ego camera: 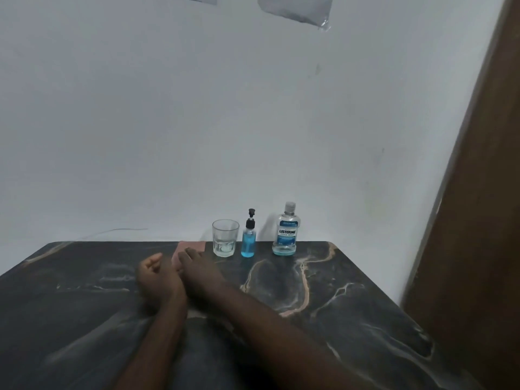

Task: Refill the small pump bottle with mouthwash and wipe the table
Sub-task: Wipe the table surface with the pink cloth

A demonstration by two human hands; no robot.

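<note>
A small pump bottle (248,243) with blue liquid and a black pump stands near the table's far edge. To its right stands a clear mouthwash bottle (285,230) with a blue label and only a little liquid at the bottom. A pink cloth (191,245) lies flat left of the glass. My right hand (198,270) rests palm down on the cloth, fingers together. My left hand (154,277) lies just beside it on the table, fingers loosely curled, holding nothing.
An empty-looking glass tumbler (225,237) stands between the cloth and the pump bottle. The dark marbled table (323,291) meets a white wall at the back. A brown wooden panel (478,220) rises at the right.
</note>
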